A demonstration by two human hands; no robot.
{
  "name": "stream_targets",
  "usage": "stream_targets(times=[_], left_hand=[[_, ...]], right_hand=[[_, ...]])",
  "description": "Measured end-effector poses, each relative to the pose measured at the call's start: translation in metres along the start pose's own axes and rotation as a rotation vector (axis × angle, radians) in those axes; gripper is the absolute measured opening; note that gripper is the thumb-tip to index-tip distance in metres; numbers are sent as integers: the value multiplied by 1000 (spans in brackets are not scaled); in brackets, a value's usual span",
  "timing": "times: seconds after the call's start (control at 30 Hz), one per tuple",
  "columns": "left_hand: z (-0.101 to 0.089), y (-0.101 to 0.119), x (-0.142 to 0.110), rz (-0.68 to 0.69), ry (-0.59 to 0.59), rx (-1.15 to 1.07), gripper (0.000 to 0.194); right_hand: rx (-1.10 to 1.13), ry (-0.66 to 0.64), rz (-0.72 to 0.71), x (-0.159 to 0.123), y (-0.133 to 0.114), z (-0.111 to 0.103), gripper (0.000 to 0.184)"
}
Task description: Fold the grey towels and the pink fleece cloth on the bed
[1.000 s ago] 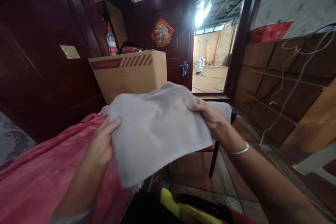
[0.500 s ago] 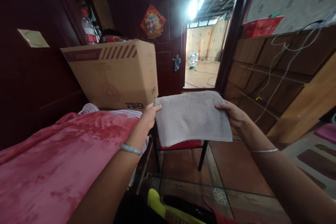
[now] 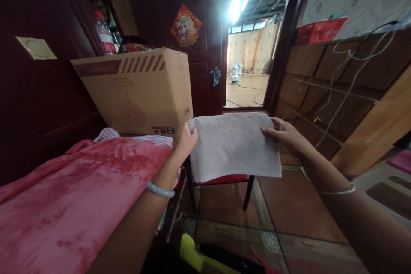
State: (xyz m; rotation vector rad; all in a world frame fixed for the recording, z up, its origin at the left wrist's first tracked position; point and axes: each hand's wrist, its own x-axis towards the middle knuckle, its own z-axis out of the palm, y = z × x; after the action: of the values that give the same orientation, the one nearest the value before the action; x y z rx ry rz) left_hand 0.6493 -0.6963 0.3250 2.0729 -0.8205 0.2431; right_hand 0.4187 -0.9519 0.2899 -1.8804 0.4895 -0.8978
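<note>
A light grey towel (image 3: pixel 234 147) hangs spread out between my two hands, its lower edge free. My left hand (image 3: pixel 185 140) pinches its upper left corner, the thumb lying on the front. At the upper right, my right hand (image 3: pixel 284 133) grips the other side between thumb and fingers. Behind and below the towel stands a chair with a red seat (image 3: pixel 224 179) and dark legs; most of it is hidden by the cloth.
A pink blanket (image 3: pixel 80 197) lies at the left, with a large cardboard box (image 3: pixel 128 94) behind it. Brown boxes (image 3: pixel 340 85) are stacked at the right under a red basket (image 3: pixel 321 31) and dangling cables. A doorway shows a fan (image 3: pixel 236 72) beyond.
The right hand has shifted its hold slightly, its wrist turning and its fingers moving at the towel's upper right edge. The towel's right side has come slightly left.
</note>
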Motion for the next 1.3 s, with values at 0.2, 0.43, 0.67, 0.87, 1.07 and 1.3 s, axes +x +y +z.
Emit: stream_targets(times=[0.2, 0.43, 0.67, 0.87, 1.07, 1.3], left_hand=[[-6, -8, -10, 79, 32, 182, 41], [0, 17, -17, 611, -94, 360, 83], [18, 21, -12, 639, -225, 497, 95], [23, 11, -10, 667, -177, 492, 93], [22, 13, -9, 666, -203, 492, 95], [11, -3, -21, 704, -221, 448, 108]], right_hand=[[-717, 230, -288, -11, -12, 2, 58], [-974, 61, -658, -9, -35, 41, 71], [-897, -119, -744, 14, -13, 41, 84], [-892, -46, -752, 9, -6, 45, 83], [-940, -39, -765, 10, -5, 44, 86], [-977, -69, -749, 10, -7, 42, 86]])
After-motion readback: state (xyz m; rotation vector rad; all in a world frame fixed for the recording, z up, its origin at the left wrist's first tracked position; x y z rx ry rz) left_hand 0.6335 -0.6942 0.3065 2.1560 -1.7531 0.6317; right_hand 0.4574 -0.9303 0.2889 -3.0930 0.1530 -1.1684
